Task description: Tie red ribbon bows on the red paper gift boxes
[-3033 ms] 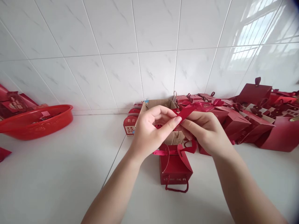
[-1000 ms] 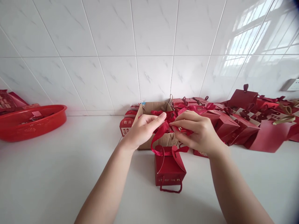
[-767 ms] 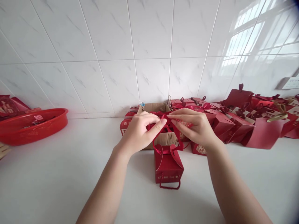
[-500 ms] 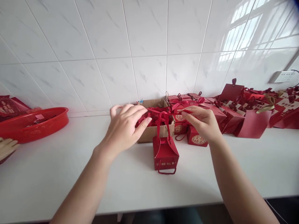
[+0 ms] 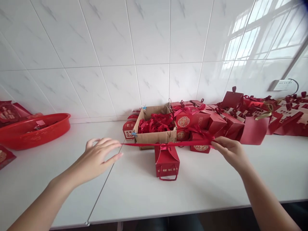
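Observation:
A small red gift box (image 5: 167,162) with a cord handle stands upright on the white table. A red ribbon (image 5: 144,144) runs nearly level across its top, pulled out to both sides. My left hand (image 5: 103,157) has the ribbon's left end between its fingers, the thumb standing somewhat apart below. On the other side, my right hand (image 5: 228,149) pinches the right end between thumb and fingertips. Directly behind the gift box sits a cardboard box (image 5: 154,138) full of loose red ribbons (image 5: 157,123).
Many red gift boxes (image 5: 234,126) crowd the back right of the table (image 5: 130,199). A red basin (image 5: 40,136) stands at the left, near red packets. Behind is a tiled wall with a power strip (image 5: 281,85).
My hands have moved apart and lower, drawing the ribbon from raised loops above the gift box into a straight line across its top. The other person's hand at the left edge has gone from view.

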Demonstrator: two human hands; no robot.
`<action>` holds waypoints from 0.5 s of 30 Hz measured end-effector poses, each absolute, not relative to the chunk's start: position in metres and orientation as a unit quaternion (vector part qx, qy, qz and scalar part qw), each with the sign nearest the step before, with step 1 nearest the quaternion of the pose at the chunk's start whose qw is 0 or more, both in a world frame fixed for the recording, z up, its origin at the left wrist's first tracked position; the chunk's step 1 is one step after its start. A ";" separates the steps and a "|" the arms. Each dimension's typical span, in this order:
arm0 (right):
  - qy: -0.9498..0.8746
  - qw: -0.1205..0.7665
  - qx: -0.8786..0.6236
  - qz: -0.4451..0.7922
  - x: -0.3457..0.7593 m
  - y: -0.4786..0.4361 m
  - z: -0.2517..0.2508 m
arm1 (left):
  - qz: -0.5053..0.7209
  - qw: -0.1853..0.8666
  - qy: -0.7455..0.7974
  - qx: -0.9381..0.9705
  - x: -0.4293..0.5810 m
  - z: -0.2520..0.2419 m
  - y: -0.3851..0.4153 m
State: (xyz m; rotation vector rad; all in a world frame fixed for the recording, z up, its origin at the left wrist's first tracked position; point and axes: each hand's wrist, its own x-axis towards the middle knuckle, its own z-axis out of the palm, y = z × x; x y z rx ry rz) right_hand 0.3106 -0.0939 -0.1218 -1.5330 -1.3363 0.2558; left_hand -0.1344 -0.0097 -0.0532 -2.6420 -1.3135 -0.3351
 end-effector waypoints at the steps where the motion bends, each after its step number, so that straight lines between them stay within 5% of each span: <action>1: -0.553 0.508 -0.654 0.094 0.316 -0.096 -0.127 | -0.088 0.063 -0.453 -0.885 -0.142 -0.060 -0.008; 11: -0.546 0.429 -0.718 0.040 0.336 -0.098 -0.175 | -0.045 -0.051 -0.499 -0.864 -0.161 -0.102 0.006; 15: -0.582 0.427 -0.688 -0.070 0.330 -0.100 -0.171 | -0.033 -0.061 -0.471 -0.879 -0.151 -0.096 0.007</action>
